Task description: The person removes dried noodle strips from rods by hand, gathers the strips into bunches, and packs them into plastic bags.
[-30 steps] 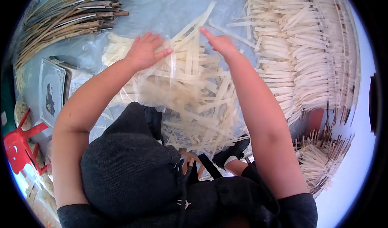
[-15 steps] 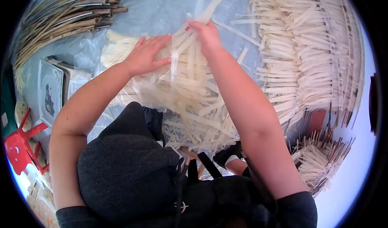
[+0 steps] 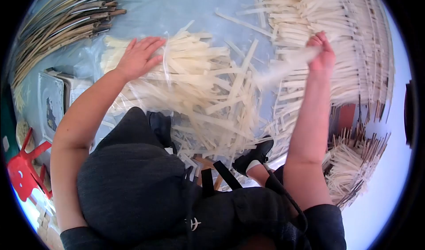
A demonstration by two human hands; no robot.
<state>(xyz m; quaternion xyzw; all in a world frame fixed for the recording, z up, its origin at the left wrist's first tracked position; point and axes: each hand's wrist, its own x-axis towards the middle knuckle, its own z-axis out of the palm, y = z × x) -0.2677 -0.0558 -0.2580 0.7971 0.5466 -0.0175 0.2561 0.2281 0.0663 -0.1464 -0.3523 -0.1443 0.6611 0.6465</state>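
Note:
A thick bundle of flat, cream-coloured strips (image 3: 195, 55) lies across the middle, with clear plastic (image 3: 167, 68) around part of it. My left hand (image 3: 141, 57) rests on the bundle's left part, fingers stretched out and holding nothing. Out to the right, my right hand (image 3: 322, 55) is closed around one end of a pale strip (image 3: 287, 66). Motion blurs that strip, so I cannot tell whether it is one or more. It hangs over the gap between the bundle and the rows of strips (image 3: 305, 86) on the right.
Loose strips (image 3: 230, 126) are heaped near my feet. Long brown stalks (image 3: 84, 19) lie at the upper left. A metal-looking box (image 3: 51, 99) and a red stool (image 3: 28, 170) stand left. A second strip pile (image 3: 352, 166) sits lower right, near my shoe (image 3: 254, 155).
My right hand has swung right, away from the bundle, carrying the pale strip. My left hand has shifted slightly left and stays flat on the bundle.

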